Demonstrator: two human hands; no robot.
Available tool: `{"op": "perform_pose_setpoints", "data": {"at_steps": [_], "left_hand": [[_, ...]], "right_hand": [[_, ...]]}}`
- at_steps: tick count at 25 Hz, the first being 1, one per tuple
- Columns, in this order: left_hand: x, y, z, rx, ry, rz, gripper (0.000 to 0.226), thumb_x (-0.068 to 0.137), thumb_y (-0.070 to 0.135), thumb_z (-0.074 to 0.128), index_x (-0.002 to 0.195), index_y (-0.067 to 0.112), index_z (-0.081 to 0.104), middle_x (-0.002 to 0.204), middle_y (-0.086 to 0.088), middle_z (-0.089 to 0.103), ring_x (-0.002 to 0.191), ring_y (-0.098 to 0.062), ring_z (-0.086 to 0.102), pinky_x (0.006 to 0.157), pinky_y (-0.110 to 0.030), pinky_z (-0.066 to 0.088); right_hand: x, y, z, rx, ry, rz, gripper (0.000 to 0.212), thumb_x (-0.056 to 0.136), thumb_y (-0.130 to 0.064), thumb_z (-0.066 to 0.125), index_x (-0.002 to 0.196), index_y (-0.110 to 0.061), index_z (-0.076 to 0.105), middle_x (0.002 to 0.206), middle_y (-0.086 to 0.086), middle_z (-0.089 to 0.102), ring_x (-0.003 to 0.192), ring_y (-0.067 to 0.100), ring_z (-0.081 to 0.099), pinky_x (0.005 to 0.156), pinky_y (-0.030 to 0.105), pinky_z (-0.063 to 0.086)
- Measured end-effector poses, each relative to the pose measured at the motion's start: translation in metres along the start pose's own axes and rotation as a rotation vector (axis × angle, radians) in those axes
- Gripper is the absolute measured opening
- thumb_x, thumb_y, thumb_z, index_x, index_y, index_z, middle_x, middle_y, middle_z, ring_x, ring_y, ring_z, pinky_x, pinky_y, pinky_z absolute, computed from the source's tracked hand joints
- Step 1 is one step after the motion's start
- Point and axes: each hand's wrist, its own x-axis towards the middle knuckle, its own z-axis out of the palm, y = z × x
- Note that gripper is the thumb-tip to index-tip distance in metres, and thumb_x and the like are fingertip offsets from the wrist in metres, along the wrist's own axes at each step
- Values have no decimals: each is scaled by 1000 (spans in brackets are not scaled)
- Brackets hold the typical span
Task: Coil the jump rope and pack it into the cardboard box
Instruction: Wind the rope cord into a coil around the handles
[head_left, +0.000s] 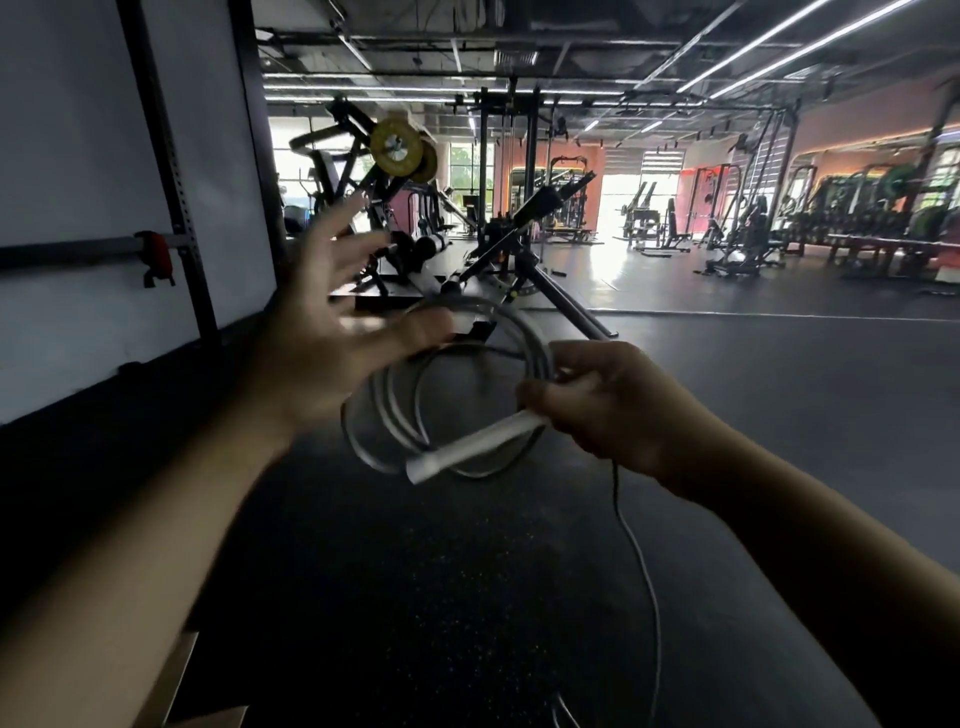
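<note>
My right hand (602, 410) grips the white handle (470, 448) of the jump rope together with several grey loops of the rope coil (457, 374). My left hand (332, 332) is spread open in front of the coil's left side, fingers straight and blurred; one fingertip lies against the top loop. A loose tail of rope (641, 566) hangs from under my right hand down to the floor. A corner of the cardboard box (187, 675) shows at the bottom left, under my left forearm.
I stand on a dark rubber gym floor (779, 415). A white wall panel with a black upright rack (171, 171) is close on the left. A plate-loaded machine with a yellow weight plate (397, 148) stands just ahead; more machines fill the far right.
</note>
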Motion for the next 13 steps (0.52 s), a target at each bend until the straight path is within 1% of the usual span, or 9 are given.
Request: {"op": "perform_pose_setpoints", "data": {"at_steps": [1, 2, 4, 5, 7, 9, 10, 11, 13], "left_hand": [[6, 18, -3, 226, -188, 85, 107, 60, 59, 88, 150, 43, 33, 144, 18, 55, 137, -7, 45, 102, -21, 34], [13, 36, 0, 422, -378, 130, 105, 57, 58, 87, 148, 47, 35, 138, 24, 57, 133, -4, 47, 97, -17, 34], [23, 64, 18, 628, -657, 120, 100, 54, 57, 89, 142, 50, 40, 125, 25, 63, 116, 0, 57, 87, -15, 40], [25, 72, 27, 663, -729, 105, 96, 53, 57, 91, 137, 49, 44, 120, 24, 64, 109, 1, 60, 84, -16, 44], [28, 68, 45, 628, -758, 111, 84, 53, 51, 94, 126, 41, 53, 116, 22, 67, 104, -1, 63, 87, -25, 51], [26, 54, 53, 505, -736, 58, 80, 56, 40, 97, 124, 34, 56, 117, 17, 70, 108, -4, 66, 98, -34, 51], [25, 47, 54, 437, -719, 15, 81, 58, 35, 97, 128, 30, 57, 119, 15, 71, 110, -6, 66, 102, -37, 50], [24, 41, 55, 371, -707, -19, 77, 61, 31, 96, 129, 26, 59, 119, 12, 73, 110, -7, 68, 104, -38, 50], [19, 31, 55, 248, -698, -64, 53, 71, 21, 91, 119, 17, 70, 109, 5, 79, 104, -8, 73, 101, -34, 54]], "right_hand": [[0, -8, -3, -129, -64, -54, 15, 92, -21, 71, 79, -13, 70, 49, -13, 49, 41, 0, 41, 45, 13, 31], [0, -17, -5, -216, -125, -95, 13, 88, -26, 72, 76, -22, 70, 51, -17, 53, 45, -3, 46, 50, 11, 33], [2, -31, -12, -346, -196, -156, 18, 81, -32, 74, 69, -40, 63, 58, -26, 60, 54, -9, 54, 55, 9, 37], [4, -37, -15, -395, -191, -153, 22, 79, -31, 75, 68, -44, 61, 60, -30, 62, 56, -11, 57, 56, 8, 38], [5, -40, -23, -426, -168, -86, 22, 81, -26, 75, 69, -39, 62, 56, -31, 62, 52, -11, 58, 52, 7, 37], [1, -38, -24, -364, -158, -40, 16, 86, -29, 75, 78, -33, 62, 53, -26, 62, 43, -4, 54, 48, 9, 37], [-2, -36, -24, -278, -149, -23, 15, 87, -32, 75, 85, -29, 60, 52, -21, 63, 40, -1, 51, 46, 13, 38], [-4, -35, -24, -170, -134, -7, 22, 88, -32, 75, 94, -23, 56, 51, -14, 62, 39, 1, 46, 43, 16, 38], [-6, -31, -25, 21, -106, 20, 35, 89, -34, 73, 104, -13, 49, 48, -4, 55, 41, 8, 39, 39, 21, 33]]}}
